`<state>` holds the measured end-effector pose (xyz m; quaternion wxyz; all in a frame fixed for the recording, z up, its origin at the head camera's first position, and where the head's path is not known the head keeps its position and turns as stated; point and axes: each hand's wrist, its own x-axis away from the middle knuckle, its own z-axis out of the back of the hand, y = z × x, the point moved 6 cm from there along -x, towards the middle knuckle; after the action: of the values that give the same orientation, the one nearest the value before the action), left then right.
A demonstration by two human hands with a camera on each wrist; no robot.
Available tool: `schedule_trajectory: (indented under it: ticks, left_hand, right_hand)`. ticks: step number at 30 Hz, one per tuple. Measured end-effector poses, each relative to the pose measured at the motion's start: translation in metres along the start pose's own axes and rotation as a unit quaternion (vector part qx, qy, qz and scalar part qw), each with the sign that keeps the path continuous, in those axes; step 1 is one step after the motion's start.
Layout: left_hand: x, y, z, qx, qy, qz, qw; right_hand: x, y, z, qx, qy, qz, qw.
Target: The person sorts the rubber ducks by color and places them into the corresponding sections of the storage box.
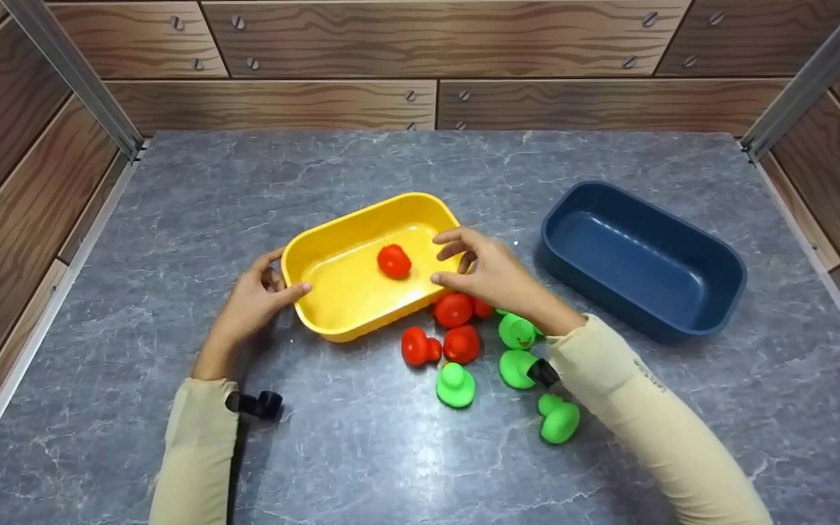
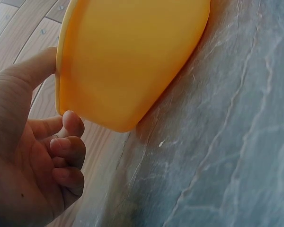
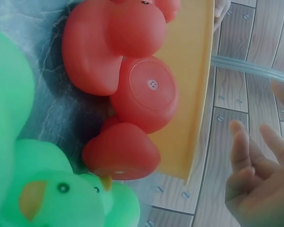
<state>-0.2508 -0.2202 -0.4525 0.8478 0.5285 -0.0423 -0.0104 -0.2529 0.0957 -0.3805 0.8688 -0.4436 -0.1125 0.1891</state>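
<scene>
Two hands at a yellow tub with one red rubber duck inside it, more ducks lying just outside.

On the grey marbled tabletop (image 1: 391,467), the left hand (image 1: 256,302) grips the left rim of the yellow plastic tub (image 1: 347,306), thumb hooked over the edge and fingers curled against the outer wall. A single red rubber duck (image 1: 394,261) sits on the tub floor, near the middle. The right hand (image 1: 489,273) hovers over the tub's right rim, fingers loosely spread and relaxed, holding nothing. Just below that hand, a cluster of red ducks (image 1: 453,332) lies on the table against the tub's near right corner, with green ducks (image 1: 518,364) beside them towards the right forearm. Further right, well apart from the yellow tub, stands a dark blue tub (image 1: 712,306).
</scene>
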Motion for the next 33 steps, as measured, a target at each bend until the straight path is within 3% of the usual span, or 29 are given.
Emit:
schedule_trajectory:
  ticks: [10,19,28,33]
  left_hand:
    - [0.000,0.001,-0.001,0.013,-0.010,0.024,0.9996]
    - [0.014,0.029,0.000,0.021,-0.014,0.037,0.9990]
    - [0.000,0.000,-0.001,0.011,-0.008,0.029,0.9995]
    - [0.002,0.003,0.000,0.008,-0.006,0.016,0.9998]
  right_hand:
    - [0.018,-0.004,0.002,0.020,-0.049,0.027,0.998]
    - [0.031,-0.005,0.001,0.061,-0.086,0.038,0.994]
    - [0.039,0.006,-0.005,0.077,-0.126,0.039,0.988]
    - [0.043,0.011,-0.007,0.087,-0.156,0.025,0.984]
